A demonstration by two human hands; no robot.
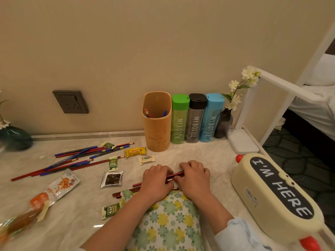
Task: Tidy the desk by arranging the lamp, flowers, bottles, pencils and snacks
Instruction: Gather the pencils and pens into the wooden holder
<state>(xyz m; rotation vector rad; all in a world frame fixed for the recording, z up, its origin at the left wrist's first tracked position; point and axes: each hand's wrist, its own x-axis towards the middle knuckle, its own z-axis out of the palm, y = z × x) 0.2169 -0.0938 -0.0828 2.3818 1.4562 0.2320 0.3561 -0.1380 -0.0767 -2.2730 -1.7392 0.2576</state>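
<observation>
My left hand (156, 180) and my right hand (194, 176) meet at the desk's front middle, both closed on a small bunch of red pencils (175, 176). More red and blue pencils (72, 158) lie scattered at the left. An orange pencil holder (157, 131) stands by the wall with a few pencils in it. Beside it stand a green bottle (178, 122), a black-capped bottle (194, 120) and a blue bottle (210, 118). A dark vase of white flowers (224, 122) and a white lamp (243, 142) follow at the right. Snack packets (112, 179) lie around.
A cream box lettered "I'M HERE" (277, 192) sits at the right edge. A flowered cloth (166, 221) lies under my arms. A teal vase (15, 137) stands far left, a wall socket (71, 102) above. A large orange snack bag (54, 191) lies front left.
</observation>
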